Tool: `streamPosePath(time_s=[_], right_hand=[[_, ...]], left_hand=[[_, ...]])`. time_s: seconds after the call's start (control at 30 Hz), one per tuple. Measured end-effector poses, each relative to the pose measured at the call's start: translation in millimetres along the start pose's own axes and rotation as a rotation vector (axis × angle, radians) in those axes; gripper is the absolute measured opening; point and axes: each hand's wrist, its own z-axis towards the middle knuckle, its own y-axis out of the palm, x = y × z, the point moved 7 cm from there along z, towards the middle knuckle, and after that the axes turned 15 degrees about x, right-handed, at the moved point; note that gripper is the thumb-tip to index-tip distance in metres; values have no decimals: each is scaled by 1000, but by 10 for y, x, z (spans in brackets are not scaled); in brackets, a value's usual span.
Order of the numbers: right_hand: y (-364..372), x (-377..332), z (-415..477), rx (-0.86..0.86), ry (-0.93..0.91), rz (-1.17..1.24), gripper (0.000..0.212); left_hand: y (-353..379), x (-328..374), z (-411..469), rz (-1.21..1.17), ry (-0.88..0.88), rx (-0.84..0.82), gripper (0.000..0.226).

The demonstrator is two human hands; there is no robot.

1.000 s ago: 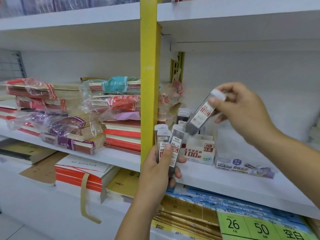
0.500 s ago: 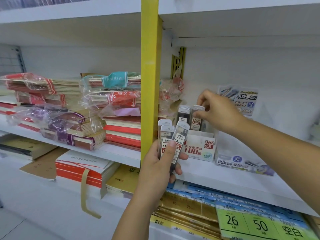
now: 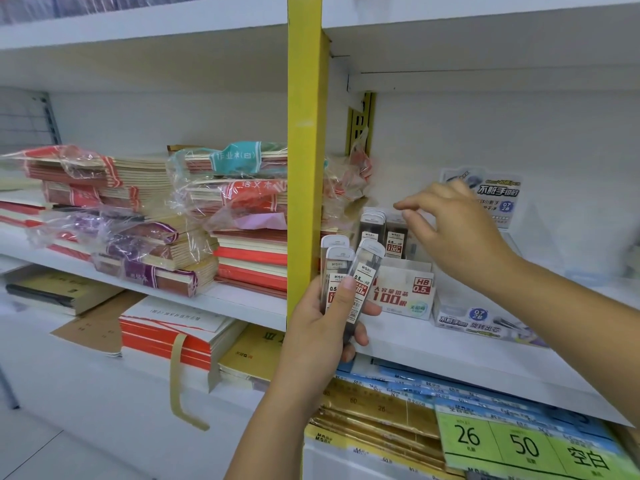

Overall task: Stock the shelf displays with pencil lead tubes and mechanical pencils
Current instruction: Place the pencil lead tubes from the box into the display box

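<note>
My left hand (image 3: 323,327) grips a fan of three clear pencil lead tubes (image 3: 349,278) with white caps and red-and-white labels, held in front of the shelf edge. A white display box (image 3: 403,289) marked HB 0.5 stands on the white shelf (image 3: 450,355). Several lead tubes (image 3: 382,233) stand upright in it. My right hand (image 3: 450,230) hovers just above and right of those tubes, fingers apart and holding nothing. A second low display box (image 3: 481,320) marked 0.7 2B sits right of the first, with its header card (image 3: 498,199) behind my right hand.
A yellow upright post (image 3: 306,150) divides the shelving just left of my left hand. Stacks of plastic-wrapped notebooks (image 3: 221,216) fill the shelf to the left. Below lie gold and blue paper packs (image 3: 398,407) and green-labelled packs (image 3: 519,445).
My right hand carried one tube down into the HB 0.5 display box, let it go, and has lifted slightly with fingers spread. My left hand keeps its tubes in place.
</note>
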Motion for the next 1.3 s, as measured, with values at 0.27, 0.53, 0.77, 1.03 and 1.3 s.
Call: streamPosePath(time_s=[0.27,0.53,0.77,1.03,1.3], right_hand=[[-105,-295,-431,-344,365,649,20],[-42,-236,-455,-401,544,780,20],[-306,179,13,118,545,762,24],[-97,51,186,54,34,220,18],[211,184,148,-92,115,151,21]], left_hand=[[40,40,-69,-14,-12,-75,28],[81,0,-108,-12,-47,-106,26],[-23,-73,-7,55,-62,1,27],[-27,-80,14,18,-72,0,22],[-65,-75,11,8,-66,14,19]])
